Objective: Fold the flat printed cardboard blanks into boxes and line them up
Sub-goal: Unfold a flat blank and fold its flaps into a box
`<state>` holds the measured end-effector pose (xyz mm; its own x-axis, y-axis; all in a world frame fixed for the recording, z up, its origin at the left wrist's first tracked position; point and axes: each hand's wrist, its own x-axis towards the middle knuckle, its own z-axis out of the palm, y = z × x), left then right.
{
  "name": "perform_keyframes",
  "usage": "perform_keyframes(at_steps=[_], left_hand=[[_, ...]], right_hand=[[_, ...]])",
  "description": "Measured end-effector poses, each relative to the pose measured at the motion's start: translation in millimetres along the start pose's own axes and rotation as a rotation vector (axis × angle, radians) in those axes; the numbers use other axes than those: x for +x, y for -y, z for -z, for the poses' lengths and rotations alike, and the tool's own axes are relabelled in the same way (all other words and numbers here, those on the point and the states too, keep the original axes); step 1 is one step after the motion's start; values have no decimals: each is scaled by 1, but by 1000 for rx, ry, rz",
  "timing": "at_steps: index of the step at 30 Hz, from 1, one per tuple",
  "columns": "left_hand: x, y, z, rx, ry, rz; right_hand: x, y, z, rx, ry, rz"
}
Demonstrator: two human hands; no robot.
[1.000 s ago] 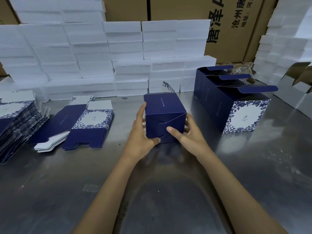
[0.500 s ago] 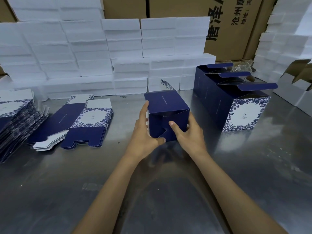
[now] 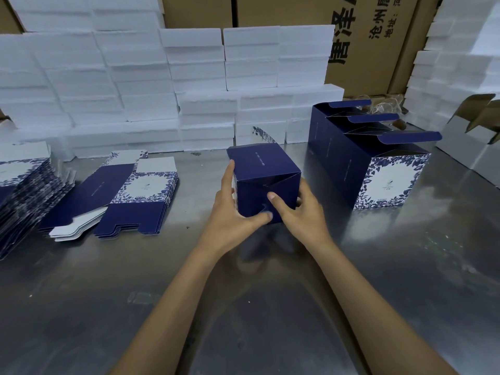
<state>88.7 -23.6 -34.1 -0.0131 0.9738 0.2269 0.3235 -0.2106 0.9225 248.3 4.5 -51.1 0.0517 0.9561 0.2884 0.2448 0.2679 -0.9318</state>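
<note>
A navy blue box (image 3: pixel 259 169) lies on its side in the middle of the steel table, its bottom flaps facing me. My left hand (image 3: pixel 230 212) grips its left side with the thumb under the lower flap. My right hand (image 3: pixel 300 212) holds the right side, its thumb pressing on the flaps. Three folded boxes (image 3: pixel 389 180) with blue floral fronts stand in a row at the right, their lids open. A stack of flat blanks (image 3: pixel 140 196) lies at the left, and a taller fanned pile of blanks (image 3: pixel 24 196) sits at the far left edge.
White foam blocks (image 3: pixel 167 85) are stacked along the back of the steel table (image 3: pixel 243 307), with more foam (image 3: pixel 460 63) at the right. Brown cartons (image 3: pixel 365 36) stand behind. An open grey carton (image 3: pixel 476 136) sits at the far right.
The bottom flaps gaped open half a second ago; now they are pushed together and closed under my thumbs. The box has stayed in the same spot.
</note>
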Motion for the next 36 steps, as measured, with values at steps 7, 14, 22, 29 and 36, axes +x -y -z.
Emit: perform_keyframes(at_steps=[7,14,22,29,36], left_hand=[[5,-7,4,-464,-191,255],[7,-10,20,-745,-410,229],[9,-14,19,-456,-327,173],[3,-20,13,-270,-196,135],[-5,-29,15,-195,-145,160]], right_hand=[[5,15,12,281,105,-199],[13,14,20,443,116,-128],[13,10,19,302,-155,-173],[12,14,15,282,82,-170],[7,19,13,280,105,-91]])
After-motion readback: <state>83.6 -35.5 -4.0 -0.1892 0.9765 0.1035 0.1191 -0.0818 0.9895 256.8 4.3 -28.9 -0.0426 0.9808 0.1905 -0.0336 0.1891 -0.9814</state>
